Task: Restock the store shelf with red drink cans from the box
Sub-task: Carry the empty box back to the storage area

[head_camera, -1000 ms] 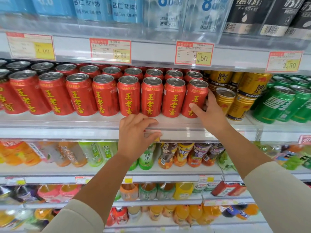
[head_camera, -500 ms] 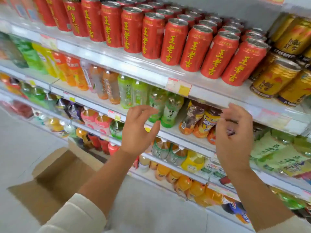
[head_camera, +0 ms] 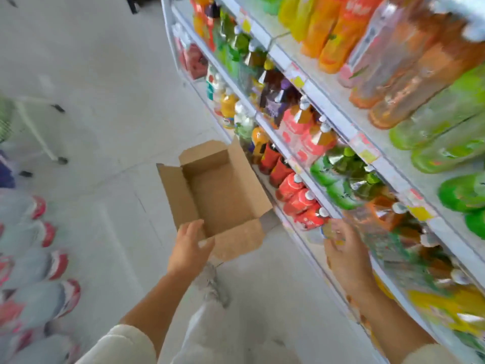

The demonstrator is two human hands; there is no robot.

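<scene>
As viewed from above, found box (head_camera: pixel 223 195) open on floor (head_camera: pixel 105 101) just beside shelf (head_camera: pixel 319 97), with no red cans visible inside. Noted left hand (head_camera: pixel 190 248) relaxed, empty, over near flap (head_camera: pixel 236 241); right hand (head_camera: pixel 346 256) loosely curled, holding nothing. Judged cardboard light, bendable; recommend gripping side walls.

We have a single wide-angle view, worn on the head and tilted steeply down at the floor (head_camera: pixel 105 88); the shelf (head_camera: pixel 324 102) slants up our right side (blurred), the box (head_camera: pixel 223 190) sits mid-frame, left hand (head_camera: pixel 187 248) and right hand (head_camera: pixel 343 256) close below.
</scene>
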